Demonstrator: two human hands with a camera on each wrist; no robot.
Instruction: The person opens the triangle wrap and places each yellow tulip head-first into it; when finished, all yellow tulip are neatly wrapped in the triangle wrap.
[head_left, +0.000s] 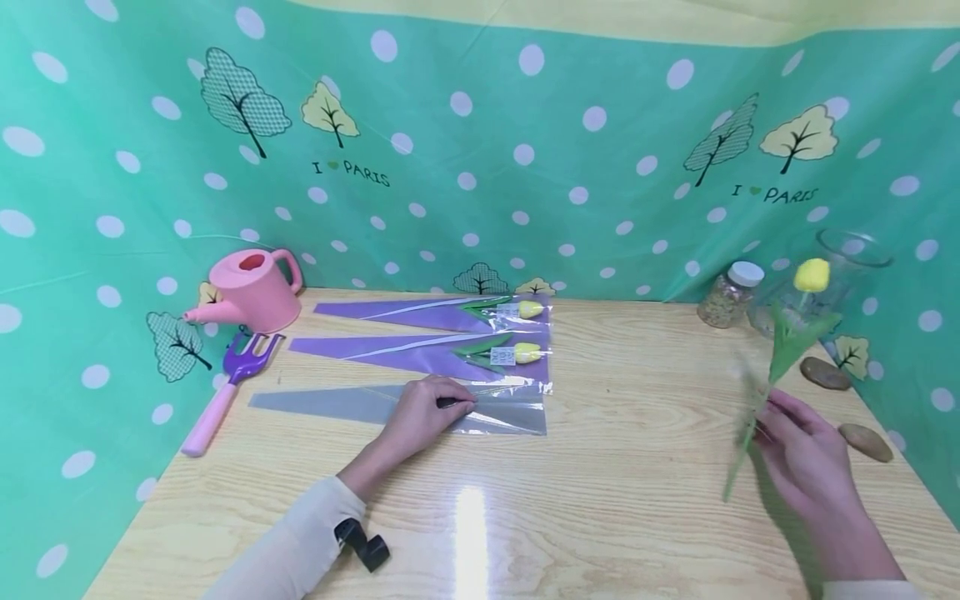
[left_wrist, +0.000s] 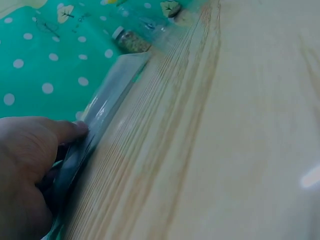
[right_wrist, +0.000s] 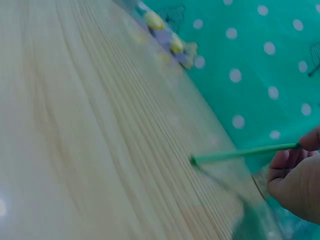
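A flat, tapered clear-and-grey flower sleeve (head_left: 322,403) lies nearest me in a row of sleeves. My left hand (head_left: 427,410) pinches its near edge, thumb (left_wrist: 70,131) on top, other fingers partly hidden behind it. At the right, my right hand (head_left: 810,454) holds an artificial yellow tulip (head_left: 787,350) by its green stem, bloom up and leaning right. In the right wrist view the stem's lower end (right_wrist: 220,156) sticks out from the fingers over the table. Behind the grey sleeve lie two purple sleeves (head_left: 375,350), each with a yellow tulip inside.
A pink watering can (head_left: 258,292) and a purple-and-pink hand fork (head_left: 225,392) sit at the left. Back right are a lidded jar (head_left: 727,296) and a clear glass vase (head_left: 847,250). Two brown stones (head_left: 825,373) lie along the right edge. A green dotted curtain (head_left: 517,183) surrounds the table.
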